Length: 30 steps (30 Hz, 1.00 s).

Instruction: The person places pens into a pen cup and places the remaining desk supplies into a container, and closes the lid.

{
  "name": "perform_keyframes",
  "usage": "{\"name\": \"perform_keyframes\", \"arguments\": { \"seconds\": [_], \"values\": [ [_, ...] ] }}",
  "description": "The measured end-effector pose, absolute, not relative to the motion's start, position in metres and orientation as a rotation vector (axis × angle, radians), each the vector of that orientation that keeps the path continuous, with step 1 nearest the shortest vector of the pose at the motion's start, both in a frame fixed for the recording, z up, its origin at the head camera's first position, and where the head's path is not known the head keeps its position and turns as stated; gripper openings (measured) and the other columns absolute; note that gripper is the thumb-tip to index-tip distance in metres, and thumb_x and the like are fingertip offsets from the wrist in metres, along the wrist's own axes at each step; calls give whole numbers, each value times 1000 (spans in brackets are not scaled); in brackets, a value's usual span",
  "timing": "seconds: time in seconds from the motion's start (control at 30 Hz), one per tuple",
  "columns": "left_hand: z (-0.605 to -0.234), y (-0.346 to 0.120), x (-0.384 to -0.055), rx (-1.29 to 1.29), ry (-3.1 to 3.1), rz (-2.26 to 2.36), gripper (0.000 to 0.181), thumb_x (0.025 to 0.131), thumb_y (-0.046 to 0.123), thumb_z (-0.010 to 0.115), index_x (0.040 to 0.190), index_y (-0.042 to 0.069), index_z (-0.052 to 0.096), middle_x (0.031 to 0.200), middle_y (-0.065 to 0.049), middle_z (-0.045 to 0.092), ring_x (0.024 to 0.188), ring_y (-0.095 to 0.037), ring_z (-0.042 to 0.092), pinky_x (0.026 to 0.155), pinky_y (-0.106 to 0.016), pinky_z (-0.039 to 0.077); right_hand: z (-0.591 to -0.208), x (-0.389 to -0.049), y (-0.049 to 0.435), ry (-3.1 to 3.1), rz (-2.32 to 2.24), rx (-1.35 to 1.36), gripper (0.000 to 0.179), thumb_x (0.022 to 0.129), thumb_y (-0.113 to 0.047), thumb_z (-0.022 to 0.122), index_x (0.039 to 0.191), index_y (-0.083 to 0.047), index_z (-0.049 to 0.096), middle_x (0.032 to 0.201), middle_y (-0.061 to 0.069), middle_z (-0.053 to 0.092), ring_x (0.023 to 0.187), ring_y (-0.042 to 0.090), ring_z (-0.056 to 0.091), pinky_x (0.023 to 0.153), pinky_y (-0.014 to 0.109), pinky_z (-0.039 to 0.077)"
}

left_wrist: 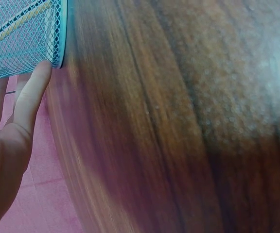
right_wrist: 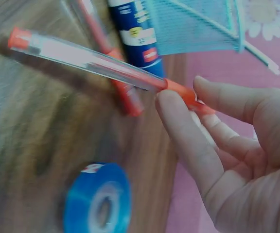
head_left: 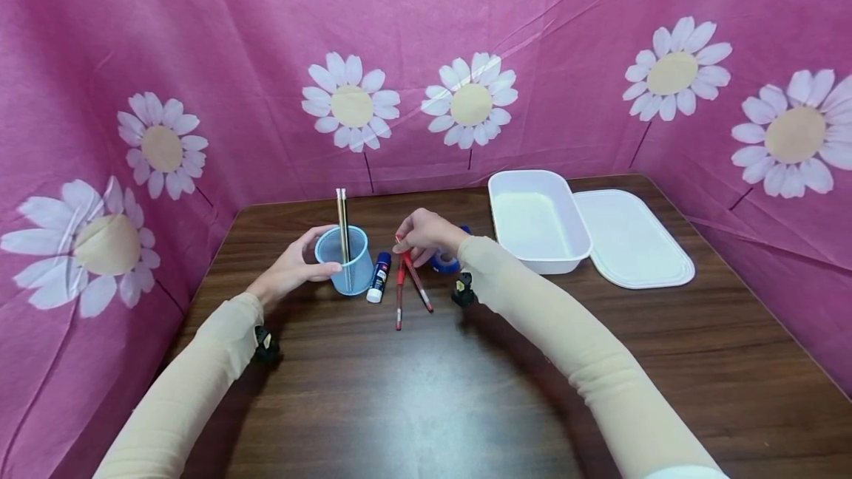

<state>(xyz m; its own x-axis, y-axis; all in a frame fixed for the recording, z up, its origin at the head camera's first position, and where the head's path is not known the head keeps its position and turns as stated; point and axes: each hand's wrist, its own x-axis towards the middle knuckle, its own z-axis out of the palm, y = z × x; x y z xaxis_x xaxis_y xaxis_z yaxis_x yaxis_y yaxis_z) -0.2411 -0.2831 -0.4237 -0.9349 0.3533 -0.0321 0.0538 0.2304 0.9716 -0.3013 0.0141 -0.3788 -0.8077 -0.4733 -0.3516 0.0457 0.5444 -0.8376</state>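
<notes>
I see the right hand point(head_left: 426, 231) pinching a red-capped pen point(right_wrist: 106, 68) by its capped end; the clear barrel slants down toward the person and slightly right. I can't tell whether its low end touches the wooden table point(head_left: 373, 390).

The relation I'd steer by: the blue mesh cup point(head_left: 359, 270) stands mouth up, left of those fingers, across the pen's long axis. The left hand point(head_left: 293, 265) is nearer and grips the cup, thumb in front. It holds 2 pencils point(head_left: 344, 220).

In between are the glue stick point(head_left: 379, 277), just beside the cup, and a 2nd red pen point(head_left: 399, 301), lying nearly lengthwise. The blue tape roll point(right_wrist: 81, 199) sits right of the pens; the white tub point(head_left: 549, 266) and lid point(head_left: 639, 242) are farther right.
</notes>
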Motion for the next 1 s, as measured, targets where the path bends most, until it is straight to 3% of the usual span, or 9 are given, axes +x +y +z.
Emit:
{"name": "perform_keyframes", "arguments": {
  "seconds": [0.2,0.47,0.77,1.0],
  "values": [
    [-425,-284,-242,400,2255,1780,81,88,10,81,155,14,36,140,-20,47,113,-24,60,87,-45,59,-362,-307,13,2067,-1260,-417,26,91,-11,78,113,-1,67,94,16,74,81,28,74,79,46,62],
    [-425,-284,-243,388,2251,1787,80,88,11,81,155,14,36,140,-20,47,113,-24,59,87,-45,59,-338,-305,8,1889,-1338,-531,33,91,-18,79,116,-1,65,102,18,75,108,44,67,83,47,61],
    [-425,-284,-243,397,2243,1795,79,89,9,80,154,14,36,139,-21,48,110,-22,61,87,-46,59,-313,-307,5,1766,-1529,-654,28,94,-14,75,116,0,64,107,18,74,101,37,71,88,51,59],
    [-425,-284,-243,400,2237,1788,79,89,11,80,154,14,36,141,-20,47,111,-22,61,88,-47,59,-305,-311,5,1774,-1715,-683,40,96,-16,74,126,5,59,113,18,72,107,43,68,87,52,58]
  ]
}}
